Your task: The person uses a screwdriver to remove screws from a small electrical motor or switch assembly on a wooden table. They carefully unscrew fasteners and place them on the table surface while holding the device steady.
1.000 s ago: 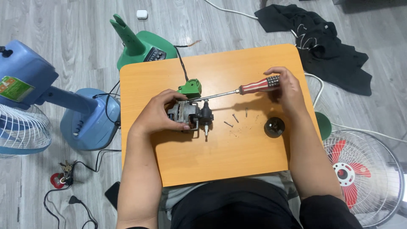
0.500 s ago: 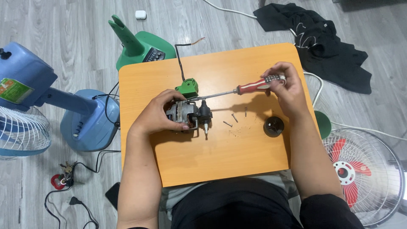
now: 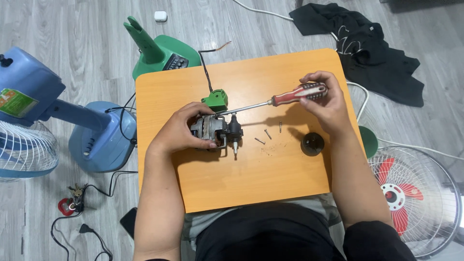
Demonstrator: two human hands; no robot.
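The motor (image 3: 215,131) lay left of centre on the table (image 3: 251,183), shaft toward the person, long axis near-to-far. The left hand (image 3: 181,133) clasped it, fingers curled over the casing. The right hand (image 3: 324,99) pinched the screwdriver (image 3: 270,102) handle, blade slanting left to the motor top. Risk: the tip could slip out; a jolt could roll the screws (image 3: 268,134) away.

i see one label (image 3: 17,101) only: a slanted, roughly rectangular sticker, green with an orange patch and a pale edge, on the side of the blue fan (image 3: 29,92) at far left, well left of the orange table (image 3: 251,179). its print is too small to make out. i find no packages, signs or screens.
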